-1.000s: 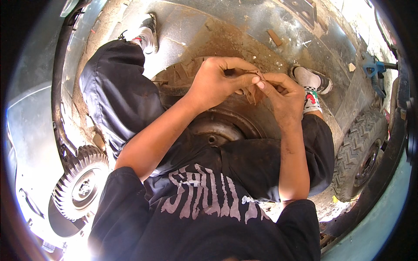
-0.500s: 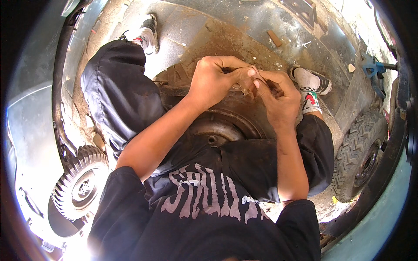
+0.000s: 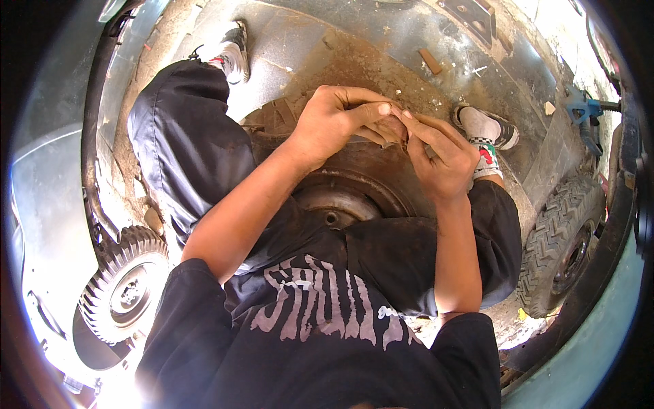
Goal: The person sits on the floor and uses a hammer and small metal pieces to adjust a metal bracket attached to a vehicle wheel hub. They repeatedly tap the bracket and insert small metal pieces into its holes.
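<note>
**Both hands pinch a small piece above a wheel on the ground**

A person in a dark printed shirt (image 3: 320, 320) and dark trousers (image 3: 184, 143) sits astride a wheel (image 3: 340, 198) that lies flat between the knees, its steel rim and hub hole showing just beyond the lap. Above the tyre, the left hand (image 3: 334, 123) and the right hand (image 3: 443, 160) meet fingertip to fingertip. The fingers (image 3: 371, 112) of both hands are drawn together and clamped on a small piece (image 3: 394, 128), pinkish-brown and mostly hidden in the grip; what it is cannot be told. The piece sits in the air over the tyre's far edge, touching neither rubber nor rim. Judging from this, the work is in its middle: the piece is being worked by hand, and nothing seen suggests it has been fitted to the wheel. To the left stands a small grey treaded wheel (image 3: 126, 293); to the right, a bigger knobbly tyre (image 3: 558, 238). Farther off, two sneakers (image 3: 235, 51) rest on the stained concrete floor (image 3: 381, 41), with a blue tool (image 3: 582, 108) at the far right.
</note>
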Available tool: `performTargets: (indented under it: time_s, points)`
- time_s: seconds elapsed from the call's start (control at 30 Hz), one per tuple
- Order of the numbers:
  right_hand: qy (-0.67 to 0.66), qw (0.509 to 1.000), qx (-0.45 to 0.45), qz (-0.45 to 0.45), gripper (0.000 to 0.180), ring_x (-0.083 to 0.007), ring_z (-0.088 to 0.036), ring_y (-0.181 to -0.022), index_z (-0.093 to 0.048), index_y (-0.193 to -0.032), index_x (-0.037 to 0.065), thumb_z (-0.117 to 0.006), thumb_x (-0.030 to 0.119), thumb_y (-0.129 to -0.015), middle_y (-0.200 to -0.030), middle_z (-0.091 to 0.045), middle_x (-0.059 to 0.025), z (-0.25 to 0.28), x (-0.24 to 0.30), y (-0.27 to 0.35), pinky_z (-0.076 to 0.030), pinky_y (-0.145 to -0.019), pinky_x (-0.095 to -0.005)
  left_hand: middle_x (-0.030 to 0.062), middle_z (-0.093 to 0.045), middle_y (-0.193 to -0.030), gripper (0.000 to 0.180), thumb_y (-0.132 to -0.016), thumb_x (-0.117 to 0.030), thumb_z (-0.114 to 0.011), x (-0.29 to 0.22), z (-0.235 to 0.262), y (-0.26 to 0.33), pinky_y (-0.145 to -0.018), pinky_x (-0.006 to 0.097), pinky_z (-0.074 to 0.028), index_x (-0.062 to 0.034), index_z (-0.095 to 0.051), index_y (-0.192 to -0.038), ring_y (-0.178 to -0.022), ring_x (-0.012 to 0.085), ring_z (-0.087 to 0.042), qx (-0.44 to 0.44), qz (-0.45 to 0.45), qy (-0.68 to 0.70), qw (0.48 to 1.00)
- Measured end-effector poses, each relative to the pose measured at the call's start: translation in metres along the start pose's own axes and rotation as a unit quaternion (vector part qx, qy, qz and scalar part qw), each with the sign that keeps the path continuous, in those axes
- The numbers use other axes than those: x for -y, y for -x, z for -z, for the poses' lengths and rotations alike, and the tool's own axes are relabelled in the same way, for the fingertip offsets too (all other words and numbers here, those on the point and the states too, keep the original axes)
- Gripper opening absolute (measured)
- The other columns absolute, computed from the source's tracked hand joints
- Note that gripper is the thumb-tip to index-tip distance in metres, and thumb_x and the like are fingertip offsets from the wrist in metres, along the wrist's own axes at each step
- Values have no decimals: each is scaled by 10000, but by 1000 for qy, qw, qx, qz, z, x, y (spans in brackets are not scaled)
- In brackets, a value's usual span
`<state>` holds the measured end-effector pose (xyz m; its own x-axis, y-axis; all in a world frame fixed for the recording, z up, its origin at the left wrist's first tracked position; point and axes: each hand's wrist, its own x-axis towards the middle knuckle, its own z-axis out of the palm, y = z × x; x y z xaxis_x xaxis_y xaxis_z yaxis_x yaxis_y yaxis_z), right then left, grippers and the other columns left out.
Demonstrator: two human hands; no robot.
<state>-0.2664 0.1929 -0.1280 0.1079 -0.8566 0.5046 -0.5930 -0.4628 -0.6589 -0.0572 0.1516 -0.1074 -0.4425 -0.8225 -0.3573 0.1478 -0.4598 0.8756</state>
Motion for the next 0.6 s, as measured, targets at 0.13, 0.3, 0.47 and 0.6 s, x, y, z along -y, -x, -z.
performTargets:
  time_s: [0.13, 0.3, 0.47, 0.6]
  points:
    - [8, 1000, -1, 11, 318, -235, -778, -859, -823, -1043, 100, -784, -64, -775, -1004, -785, -110, -1, -2, 2, -621, -726, -331, 177, -782, -1001, 370, -1012, -243, -720, -3, -2, 2, -833, 331, -620, 91, -731, -1172, -908, 227, -767, -5, -1, -18, 1000]
    - [3, 1000, -1, 28, 318, -239, -773, -848, -820, -1044, 98, -792, -60, -769, -1001, -780, -105, -4, -4, 4, -622, -722, -336, 173, -783, -976, 372, -991, -238, -758, 1, -2, 1, -806, 323, -626, 92, -737, -1162, -884, 223, -768, -19, -18, -50, 998]
    - [-94, 994, 27, -38, 237, -231, -765, -899, -794, -1082, 45, -782, -8, -852, -1046, -781, -126, -2, 1, 0, -611, -793, -326, 155, -786, -968, 310, -970, -174, -777, 7, 4, -2, -798, 314, -624, 88, -752, -1134, -852, 192, -759, -32, -40, -71, 996]
    - [-324, 905, 28, -274, 194, -178, -721, -1018, -758, -1130, -11, -756, 58, -949, -1106, -771, -114, -10, 0, 11, -573, -887, -306, 125, -789, -975, 242, -965, -102, -761, 6, 5, -4, -789, 294, -616, 75, -762, -1130, -843, 154, -742, -33, -92, -179, 979]
